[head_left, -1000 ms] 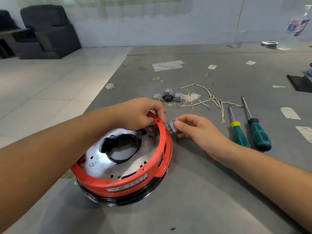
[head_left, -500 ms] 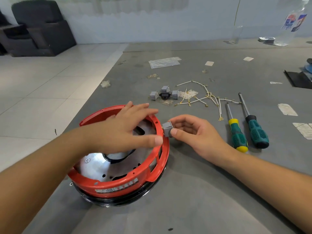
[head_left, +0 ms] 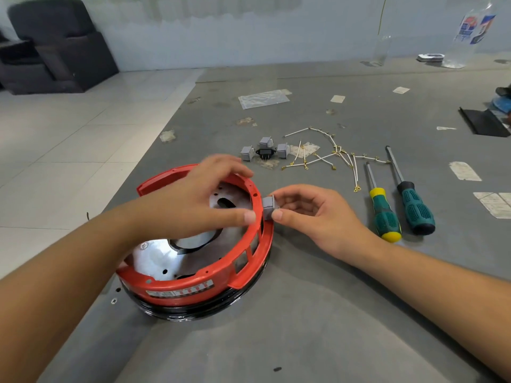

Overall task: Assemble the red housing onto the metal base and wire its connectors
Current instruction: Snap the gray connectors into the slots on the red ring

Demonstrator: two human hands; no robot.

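While the red housing [head_left: 193, 283] sits on the metal base [head_left: 166, 258] near the left edge of the grey tabletop [head_left: 304, 327], the right hand [head_left: 312, 214] pinches a small grey connector [head_left: 268, 207] between thumb and forefinger, pressing it against the outside of the housing's right wall. The left hand [head_left: 193, 200] reaches over the ring from the near left, fingers spread and loosely curled across the far rim, thumb tip on the wall's inner face just opposite the connector; it grips nothing closed, only braces the housing. A black ring [head_left: 193, 313] shows under the housing where it meets the tabletop. Beyond the hands lie three more grey connectors [head_left: 265, 142] around a black one [head_left: 264, 153], close together. Right of them is a loose tangle of white wires [head_left: 326, 156] with gold terminals. Two green-handled screwdrivers [head_left: 414, 208] lie side by side to the right of the right hand, shafts pointing away. Scraps of paper and tape dot the far tabletop.
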